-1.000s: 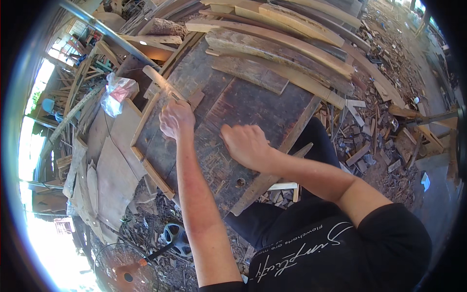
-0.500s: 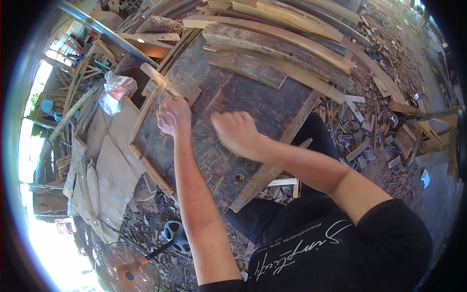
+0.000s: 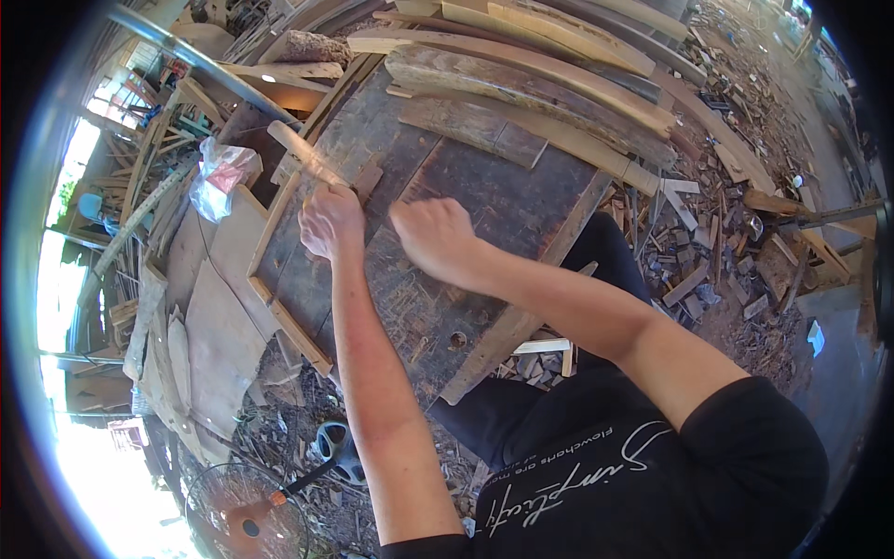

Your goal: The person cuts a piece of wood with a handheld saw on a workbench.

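My left hand (image 3: pixel 333 222) is closed around the near end of a pale wooden stick (image 3: pixel 303 149), which points away to the far left across the worktable's edge. Just past its knuckles, a small brown piece of wood (image 3: pixel 370 177) lies on the dark wooden worktable (image 3: pixel 391 233). My right hand (image 3: pixel 434 235) is curled into a fist over the middle of the table, a short way right of the left one. Whatever it may hold is hidden by the fingers.
Long planks (image 3: pixel 531 98) lie stacked along the table's far side. A clear plastic bag (image 3: pixel 223 177) is at the left, near wooden sheets (image 3: pixel 223 317). Wood offcuts (image 3: pixel 694 279) cover the ground at right. A round fan (image 3: pixel 247 522) stands at lower left.
My right fist has shifted a little left and away from me, nearer the left hand. The left hand and the wooden stick stay almost where they were.
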Tool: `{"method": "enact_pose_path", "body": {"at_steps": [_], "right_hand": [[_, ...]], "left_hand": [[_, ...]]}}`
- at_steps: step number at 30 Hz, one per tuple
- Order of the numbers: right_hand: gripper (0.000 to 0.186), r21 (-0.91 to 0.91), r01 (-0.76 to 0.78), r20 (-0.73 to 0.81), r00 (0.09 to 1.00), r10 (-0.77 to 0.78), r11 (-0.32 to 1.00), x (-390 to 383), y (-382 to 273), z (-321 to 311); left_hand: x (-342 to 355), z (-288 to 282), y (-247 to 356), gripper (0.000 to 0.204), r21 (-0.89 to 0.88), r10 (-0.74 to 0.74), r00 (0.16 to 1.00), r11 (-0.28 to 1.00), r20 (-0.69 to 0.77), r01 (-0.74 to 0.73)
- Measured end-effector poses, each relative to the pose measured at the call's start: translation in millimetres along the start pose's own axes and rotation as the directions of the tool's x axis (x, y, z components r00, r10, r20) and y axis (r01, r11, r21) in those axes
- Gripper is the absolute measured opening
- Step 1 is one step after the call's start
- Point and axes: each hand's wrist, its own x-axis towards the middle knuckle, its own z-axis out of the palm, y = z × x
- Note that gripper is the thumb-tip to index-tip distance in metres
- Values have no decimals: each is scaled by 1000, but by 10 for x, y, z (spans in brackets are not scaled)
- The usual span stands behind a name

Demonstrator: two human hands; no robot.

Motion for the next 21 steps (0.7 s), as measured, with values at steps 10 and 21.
{"method": "enact_pose_path", "body": {"at_steps": [10, 21], "right_hand": [[10, -36, -93, 39, 995, 95, 995, 29, -69, -30], [11, -37, -128, 175, 975, 133, 991, -317, -27, -141]], "left_hand": [[-59, -12, 110, 34, 27, -24, 998, 999, 52, 22], [32, 23, 44, 35, 18, -89, 996, 996, 29, 89]]}}
